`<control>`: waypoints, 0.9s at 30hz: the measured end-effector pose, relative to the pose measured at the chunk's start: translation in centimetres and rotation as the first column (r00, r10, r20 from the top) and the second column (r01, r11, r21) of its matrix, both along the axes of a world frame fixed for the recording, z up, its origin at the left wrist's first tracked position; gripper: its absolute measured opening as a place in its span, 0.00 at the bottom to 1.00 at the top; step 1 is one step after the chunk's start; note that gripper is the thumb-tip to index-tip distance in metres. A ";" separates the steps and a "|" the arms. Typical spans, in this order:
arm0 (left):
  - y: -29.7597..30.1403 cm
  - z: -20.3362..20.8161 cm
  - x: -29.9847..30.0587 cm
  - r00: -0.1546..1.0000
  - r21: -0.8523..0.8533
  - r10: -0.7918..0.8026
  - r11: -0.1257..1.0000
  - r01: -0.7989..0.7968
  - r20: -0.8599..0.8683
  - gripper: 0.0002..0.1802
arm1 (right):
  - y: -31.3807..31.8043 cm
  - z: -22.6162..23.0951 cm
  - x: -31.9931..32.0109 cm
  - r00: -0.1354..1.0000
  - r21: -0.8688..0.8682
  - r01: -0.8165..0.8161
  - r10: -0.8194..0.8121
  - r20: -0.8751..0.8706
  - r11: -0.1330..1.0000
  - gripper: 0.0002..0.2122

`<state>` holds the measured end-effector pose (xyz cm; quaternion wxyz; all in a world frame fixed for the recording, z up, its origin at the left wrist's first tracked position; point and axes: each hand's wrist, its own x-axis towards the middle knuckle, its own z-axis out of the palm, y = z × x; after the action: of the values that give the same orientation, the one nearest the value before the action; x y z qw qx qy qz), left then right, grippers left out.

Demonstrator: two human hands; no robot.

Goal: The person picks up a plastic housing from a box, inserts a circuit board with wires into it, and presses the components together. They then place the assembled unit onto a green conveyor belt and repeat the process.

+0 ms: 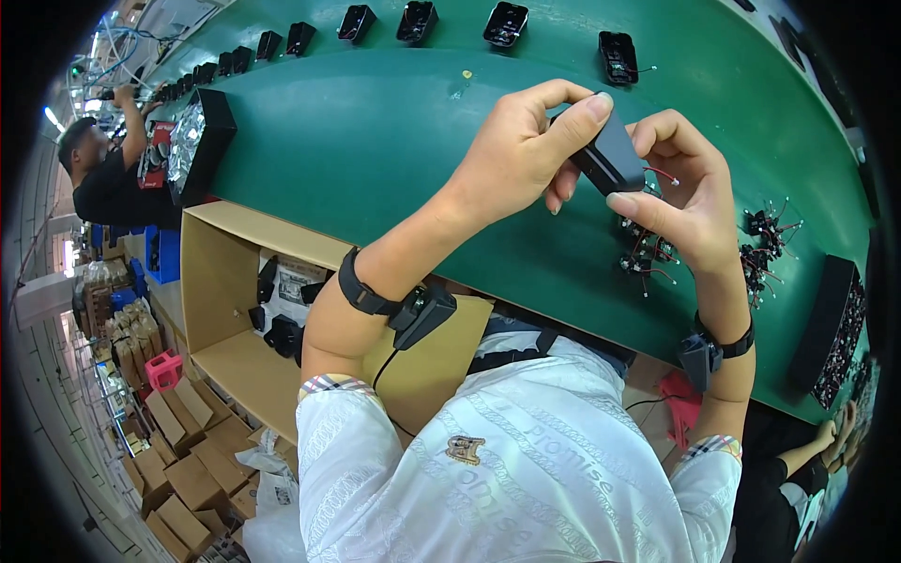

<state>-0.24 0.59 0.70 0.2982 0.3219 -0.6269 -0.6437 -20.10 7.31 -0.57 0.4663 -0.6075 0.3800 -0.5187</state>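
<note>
Left hand (pixel 526 143): closed, pinching black casing (pixel 608 158)
Right hand (pixel 696 188): narrow, thumb and fingertips gripping casing's 4 o'clock end
Casing: above green surface (pixel 366 127), 2 o'clock of view
Wired parts (pixel 642 251): 5 o'clock from casing

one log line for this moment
left hand: grips black housing | right hand: at housing's right end | nearby: wired parts on green table

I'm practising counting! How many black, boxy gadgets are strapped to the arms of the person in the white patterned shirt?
2: one black, boxy gadget on the left forearm, and a second gadget on the right forearm. The white sleeves could hide more.
</note>
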 end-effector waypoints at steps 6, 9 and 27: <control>-0.1 -0.1 -0.1 1.000 0.022 0.004 1.000 -0.004 0.021 0.25 | -0.1 -0.3 0.0 0.995 0.114 -0.022 0.011 0.095 0.993 0.19; 0.0 -0.4 0.0 1.000 0.068 -0.001 0.998 0.000 0.014 0.27 | 0.0 -0.5 0.2 0.992 0.154 -0.047 0.028 0.120 0.987 0.19; 0.4 -0.2 0.0 0.990 0.135 -0.136 0.982 0.129 0.041 0.30 | -0.8 -2.4 0.3 0.831 0.261 -0.308 0.126 0.541 0.915 0.28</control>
<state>-0.24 1.04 0.52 0.2172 0.3143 -0.6103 -0.6939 -19.76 6.47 -2.97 0.7040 -0.3977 0.2523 -0.5316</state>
